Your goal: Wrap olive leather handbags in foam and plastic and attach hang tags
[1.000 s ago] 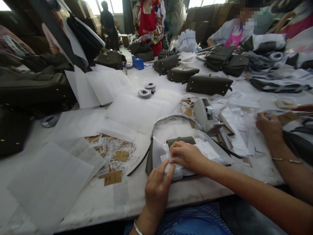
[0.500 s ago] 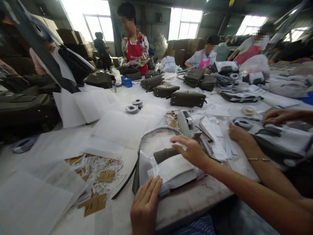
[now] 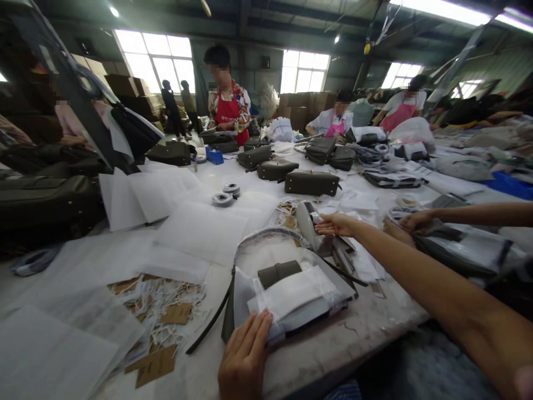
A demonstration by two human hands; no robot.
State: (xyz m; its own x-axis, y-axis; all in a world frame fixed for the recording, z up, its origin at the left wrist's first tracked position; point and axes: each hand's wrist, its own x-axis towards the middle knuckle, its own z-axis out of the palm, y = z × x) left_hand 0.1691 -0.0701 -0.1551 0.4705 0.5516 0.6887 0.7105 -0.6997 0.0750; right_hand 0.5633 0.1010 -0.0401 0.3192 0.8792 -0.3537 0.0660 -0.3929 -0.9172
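A dark green bag (image 3: 227, 325) lies on the table in front of me, partly covered with white paper (image 3: 295, 291) and clear wrapping, its wrapped handle arching behind it. A rolled green piece (image 3: 280, 273) rests on top. My left hand (image 3: 245, 350) lies flat on the bag's near left corner, fingers stretched out. My right hand (image 3: 336, 225) reaches beyond the bag to the grey tape dispenser (image 3: 307, 223), its fingers extended at the dispenser's right side. Whether it touches the tape is too small to tell.
Brown tags with white strings (image 3: 177, 314) and white sheets (image 3: 202, 230) spread leftward. Green bags (image 3: 312, 182) stand farther back. At the right, a co-worker's hands (image 3: 416, 220) are at another wrapped bag (image 3: 462, 250). A dark slanted post (image 3: 79, 100) rises at the left.
My right hand has moved forward from above the bag to the tape dispenser. My left hand stays on the bag's corner. The view has tilted upward.
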